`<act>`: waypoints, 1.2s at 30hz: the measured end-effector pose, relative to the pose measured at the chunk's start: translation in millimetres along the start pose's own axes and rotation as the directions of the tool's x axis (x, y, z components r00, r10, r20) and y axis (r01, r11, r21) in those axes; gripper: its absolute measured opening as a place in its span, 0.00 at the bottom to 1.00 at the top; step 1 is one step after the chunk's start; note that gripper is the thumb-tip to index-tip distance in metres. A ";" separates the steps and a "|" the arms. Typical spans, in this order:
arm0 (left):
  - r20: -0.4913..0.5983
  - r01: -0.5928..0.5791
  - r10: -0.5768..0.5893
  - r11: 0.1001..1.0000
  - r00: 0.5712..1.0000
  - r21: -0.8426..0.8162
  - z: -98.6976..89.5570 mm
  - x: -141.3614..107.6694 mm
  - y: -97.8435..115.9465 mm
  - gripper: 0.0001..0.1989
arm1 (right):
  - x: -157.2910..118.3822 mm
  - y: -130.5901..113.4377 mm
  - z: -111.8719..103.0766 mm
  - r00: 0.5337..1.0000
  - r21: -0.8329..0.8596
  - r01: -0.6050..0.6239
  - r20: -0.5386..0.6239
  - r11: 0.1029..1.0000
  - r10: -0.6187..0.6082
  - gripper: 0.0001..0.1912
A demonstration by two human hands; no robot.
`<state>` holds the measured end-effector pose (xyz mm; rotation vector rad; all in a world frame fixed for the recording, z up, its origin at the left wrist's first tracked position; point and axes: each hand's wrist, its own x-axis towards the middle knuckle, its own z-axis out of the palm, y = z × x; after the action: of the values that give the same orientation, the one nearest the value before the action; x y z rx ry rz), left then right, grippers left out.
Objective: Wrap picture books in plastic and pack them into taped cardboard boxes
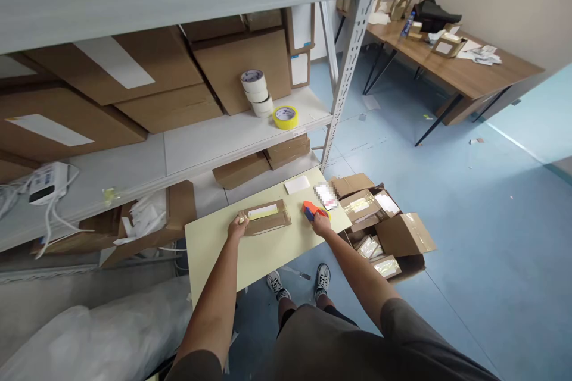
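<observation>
A small cardboard box (268, 224) lies on the pale yellow tabletop (250, 262), with a pale label strip and tape along its upper face. My left hand (236, 227) is closed at the box's left end, gripping it there. Off the box's right end, my right hand (320, 224) is wrapped round an orange and blue tape dispenser (309, 209); some yellow of the tape roll shows beside the fingers. Behind the dispenser lie a white card (297, 184) and a blurred-out paper item (326, 195).
An open carton (413, 232) holding several taped small boxes stands right of the table. On the metal shelf (201, 143) sit white tape rolls (257, 92), a yellow roll (285, 117), large cartons (243, 68) and a power strip (48, 183). Clear plastic wrapping (98, 339) lies lower left.
</observation>
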<state>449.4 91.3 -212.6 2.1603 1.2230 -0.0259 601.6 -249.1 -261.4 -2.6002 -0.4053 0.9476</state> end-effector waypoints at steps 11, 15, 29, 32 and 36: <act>0.137 0.076 -0.046 0.972 0.990 -0.224 5.6 7.0 -13.8 0.15 | -40.6 -113.3 -57.8 0.881 0.362 0.456 -0.052 0.813 -0.471 0.25; 0.207 0.050 0.046 0.897 0.977 -0.438 5.3 3.9 -18.6 0.21 | -35.0 -165.6 -55.7 0.809 0.368 0.515 0.092 0.774 -0.581 0.24; 0.097 -0.202 0.370 0.686 0.924 -0.699 -31.1 -5.4 -12.5 0.24 | -22.5 -172.4 -55.0 0.804 0.386 0.425 0.254 0.819 -0.537 0.29; 0.160 -0.192 0.475 0.608 0.865 -0.770 -35.1 -11.6 0.1 0.25 | -23.9 -177.1 -61.5 0.824 0.337 0.411 0.261 0.847 -0.504 0.28; 0.161 -0.117 0.395 0.592 0.905 -0.797 -29.4 -16.7 7.2 0.24 | -25.8 -181.8 -69.3 0.823 0.297 0.425 0.267 0.855 -0.502 0.25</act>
<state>437.2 92.0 -180.3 1.4415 0.5332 0.2302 601.6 -110.2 -122.7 -1.9867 -0.9204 1.1710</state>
